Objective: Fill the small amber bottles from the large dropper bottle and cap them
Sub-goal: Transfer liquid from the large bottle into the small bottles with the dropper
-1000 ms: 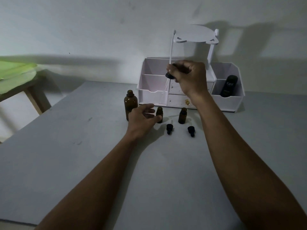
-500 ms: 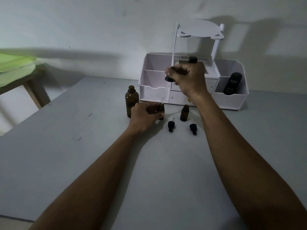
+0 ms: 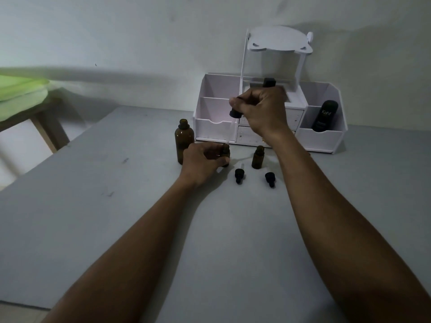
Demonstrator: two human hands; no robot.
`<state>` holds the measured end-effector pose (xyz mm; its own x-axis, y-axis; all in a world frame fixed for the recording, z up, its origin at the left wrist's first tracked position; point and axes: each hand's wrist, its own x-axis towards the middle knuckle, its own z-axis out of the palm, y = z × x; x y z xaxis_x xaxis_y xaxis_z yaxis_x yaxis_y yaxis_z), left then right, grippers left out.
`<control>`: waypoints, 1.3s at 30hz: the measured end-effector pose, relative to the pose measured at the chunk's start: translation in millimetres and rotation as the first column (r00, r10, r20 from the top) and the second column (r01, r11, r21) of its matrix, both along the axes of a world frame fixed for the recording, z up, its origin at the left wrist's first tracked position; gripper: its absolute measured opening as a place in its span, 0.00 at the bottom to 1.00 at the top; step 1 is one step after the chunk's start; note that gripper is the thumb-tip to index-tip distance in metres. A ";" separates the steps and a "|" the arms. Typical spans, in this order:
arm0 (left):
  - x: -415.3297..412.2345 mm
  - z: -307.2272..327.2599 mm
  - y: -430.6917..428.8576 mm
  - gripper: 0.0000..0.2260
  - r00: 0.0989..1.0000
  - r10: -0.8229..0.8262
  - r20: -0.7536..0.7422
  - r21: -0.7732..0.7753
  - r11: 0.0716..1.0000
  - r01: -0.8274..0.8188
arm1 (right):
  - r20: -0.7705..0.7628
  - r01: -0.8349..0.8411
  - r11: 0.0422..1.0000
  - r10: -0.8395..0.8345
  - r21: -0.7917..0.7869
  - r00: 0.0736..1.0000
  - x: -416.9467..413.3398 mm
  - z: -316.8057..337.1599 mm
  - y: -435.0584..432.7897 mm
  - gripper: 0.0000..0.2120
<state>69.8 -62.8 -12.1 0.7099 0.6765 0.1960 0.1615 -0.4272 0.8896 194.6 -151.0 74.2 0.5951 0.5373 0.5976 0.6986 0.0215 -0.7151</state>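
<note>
The large amber bottle (image 3: 184, 142) stands open on the grey table, left of my left hand. My left hand (image 3: 204, 160) is wrapped around a small amber bottle (image 3: 225, 153), of which only the neck and one side show. My right hand (image 3: 261, 113) hovers above it, pinching the black dropper cap (image 3: 235, 113); the glass pipette (image 3: 229, 134) points down at the small bottle's mouth. A second small amber bottle (image 3: 258, 157) stands open to the right. Two small black caps (image 3: 239, 175) (image 3: 270, 179) lie on the table in front.
A white desk organiser (image 3: 321, 138) stands against the wall behind the bottles, with a black tube (image 3: 324, 115) in its right compartment and a black-capped item (image 3: 269, 82) behind my right hand. A wooden table with green cloth (image 3: 21, 92) stands far left.
My left hand has closed around the small bottle it was reaching for. My right hand lowered the dropper so the pipette tip is at that bottle's mouth.
</note>
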 end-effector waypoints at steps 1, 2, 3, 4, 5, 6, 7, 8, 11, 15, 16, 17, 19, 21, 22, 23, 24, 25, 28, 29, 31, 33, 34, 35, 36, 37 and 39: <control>0.1 -0.2 0.6 0.19 1.000 0.000 -0.001 0.005 1.000 0.000 | -0.001 -0.006 1.000 0.006 0.002 1.000 0.2 -0.2 -0.1 0.05; -0.1 0.0 0.4 0.19 1.000 -0.001 -0.001 0.005 1.000 0.001 | -0.003 -0.010 1.000 0.010 0.001 1.000 0.1 -0.3 -0.2 0.05; -0.5 0.2 -0.3 0.19 1.000 -0.001 0.002 -0.001 1.000 0.001 | -0.004 -0.012 1.000 0.012 -0.004 1.000 -0.4 -0.3 -0.4 0.05; -0.5 0.1 -0.9 0.19 1.000 0.000 0.006 -0.011 1.000 0.000 | -0.005 -0.013 1.000 0.013 -0.011 1.000 -1.2 -0.3 -0.5 0.05; -0.4 0.0 -1.3 0.19 1.000 -0.002 0.012 -0.023 1.000 0.002 | -0.008 -0.014 1.000 0.014 -0.017 1.000 -1.6 -0.2 -0.8 0.05; -0.5 -0.2 -1.8 0.19 1.000 -0.006 0.018 -0.033 0.999 0.006 | -0.014 -0.016 1.000 0.016 -0.024 1.000 -2.0 -0.2 -0.9 0.05; -1.1 0.1 -2.4 0.19 1.000 -0.010 0.019 -0.039 0.999 0.011 | -0.022 -0.021 0.999 0.020 -0.029 1.000 -2.3 0.1 -1.2 0.05; -1.3 0.1 -2.6 0.19 1.000 -0.011 0.019 -0.034 0.999 0.012 | -0.030 -0.027 0.999 0.026 -0.033 0.999 -2.5 0.4 -1.5 0.05; -1.6 -1.6 -0.7 0.21 0.999 -0.020 0.027 -0.013 1.000 0.020 | -0.032 -0.034 0.999 0.034 -0.006 0.999 -3.7 2.3 -1.9 0.05; -5.0 -5.2 5.4 0.25 0.999 -0.023 0.023 0.075 0.997 0.021 | -0.048 -0.012 0.996 0.017 0.093 0.999 -6.3 11.1 -3.6 0.07; -7.4 -5.1 7.3 0.24 1.000 -0.019 0.018 0.122 0.992 0.016 | -0.038 0.002 0.992 0.002 0.124 0.999 -7.1 14.4 -4.4 0.08; -11.0 -3.9 9.3 0.22 1.000 -0.004 0.026 0.173 0.985 -0.001 | -0.024 0.016 0.988 -0.013 0.156 1.000 -8.2 18.4 -4.7 0.08; -21.3 2.2 12.9 0.17 0.994 0.046 0.095 0.255 0.965 -0.069 | -0.012 0.035 0.973 -0.033 0.227 0.999 -12.0 26.7 -4.2 0.10; -33.3 13.7 14.7 0.11 0.970 0.079 0.229 0.290 0.946 -0.146 | -0.026 0.030 0.953 -0.024 0.303 0.999 -18.0 34.3 -1.2 0.08; -38.8 19.3 17.0 0.08 0.947 0.098 0.307 0.288 0.938 -0.191 | -0.032 0.018 0.942 -0.008 0.336 0.999 -21.5 37.7 1.9 0.06; -43.9 24.7 19.9 0.07 0.914 0.126 0.386 0.268 0.933 -0.242 | -0.040 0.001 0.932 0.014 0.362 0.999 -25.3 40.2 5.5 0.04; -48.2 28.7 24.3 0.06 0.878 0.166 0.450 0.232 0.927 -0.294 | -0.051 -0.016 0.925 0.038 0.380 0.998 -28.8 41.7 10.3 0.03; -51.5 30.3 30.1 0.06 0.845 0.210 0.491 0.192 0.921 -0.340 | -0.062 -0.033 0.921 0.062 0.389 0.996 -32.4 42.7 15.4 0.03; -57.8 23.1 51.6 0.14 0.846 0.271 0.460 0.095 0.932 -0.350 | -0.057 -0.059 0.924 0.086 0.377 0.995 -40.0 39.8 30.5 0.03; -57.7 17.7 59.9 0.18 0.882 0.240 0.406 0.074 0.953 -0.293 | -0.051 -0.056 0.929 0.080 0.366 0.995 -41.3 37.9 33.7 0.04; -57.0 7.1 72.8 0.27 0.950 0.147 0.275 0.040 0.986 -0.164 | -0.055 -0.052 0.936 0.076 0.347 0.996 -42.2 34.0 39.4 0.04; -56.0 -1.8 79.6 0.32 0.979 0.072 0.193 0.008 0.997 -0.075 | -0.054 -0.060 0.943 0.082 0.329 0.995 -42.9 31.2 45.6 0.04; -55.1 -5.2 80.5 0.32 0.983 0.040 0.177 -0.012 0.999 -0.039 | -0.045 -0.057 0.948 0.075 0.314 0.996 -43.1 30.0 48.0 0.04; -54.7 -7.2 80.0 0.31 0.985 0.015 0.174 -0.031 0.999 -0.009 | -0.034 -0.053 0.953 0.067 0.299 0.997 -43.6 29.1 49.9 0.04; -54.3 -7.7 78.7 0.29 0.984 -0.002 0.176 -0.046 0.999 0.010 | -0.025 -0.048 0.957 0.057 0.285 0.998 -43.7 28.4 51.3 0.03; -53.6 -8.3 78.9 0.28 0.983 -0.009 0.183 -0.068 0.997 0.021 | -0.020 -0.045 0.961 0.053 0.272 0.998 -43.7 27.6 52.5 0.03; -52.7 -9.5 81.4 0.26 0.978 -0.010 0.209 -0.112 0.993 0.034 | -0.009 -0.044 0.969 0.047 0.244 0.999 -43.7 26.3 54.9 0.04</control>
